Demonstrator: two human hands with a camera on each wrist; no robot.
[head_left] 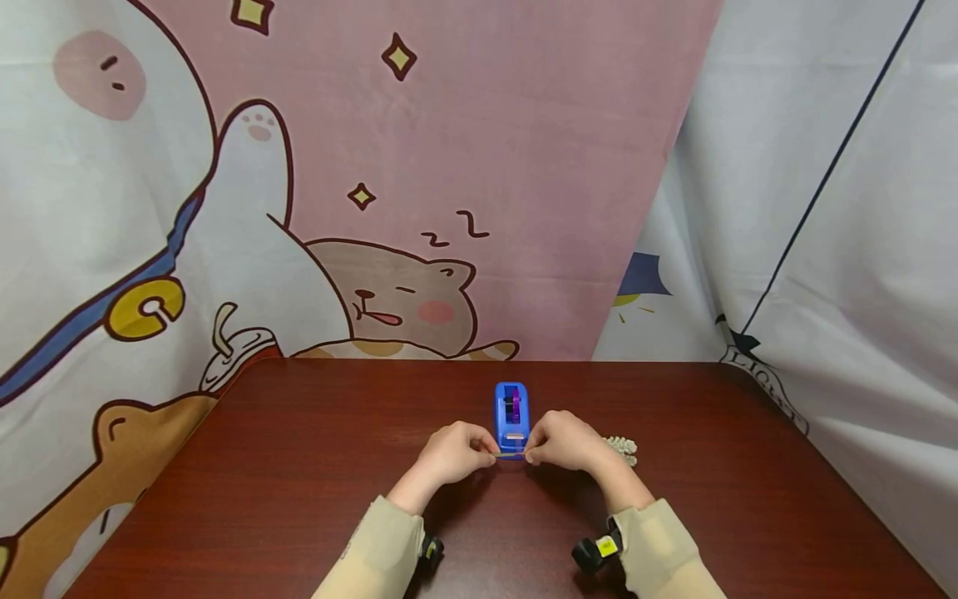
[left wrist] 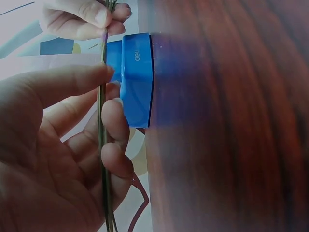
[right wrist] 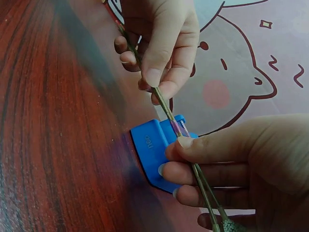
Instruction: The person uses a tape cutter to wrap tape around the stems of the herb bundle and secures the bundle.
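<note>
Both hands hold a thin bundle of green stems (right wrist: 164, 103) level in front of a blue tape dispenser (head_left: 503, 424). My left hand (head_left: 455, 452) pinches the stems between thumb and index finger; other fingers curl about them in the left wrist view. My right hand (head_left: 566, 441) pinches the bundle further along, beside a small band of purple tape (right wrist: 175, 127) around the stems. Pale, knobbly flower heads (head_left: 624, 449) show beyond the right hand. The dispenser holds a purple tape roll (head_left: 516, 405).
A dark red-brown wooden table (head_left: 322, 433) lies beneath the hands. Behind it hangs a pink and white cartoon cloth (head_left: 539, 183), with a white cloth (head_left: 831, 216) at the right. Each wrist wears a black camera (head_left: 591, 554).
</note>
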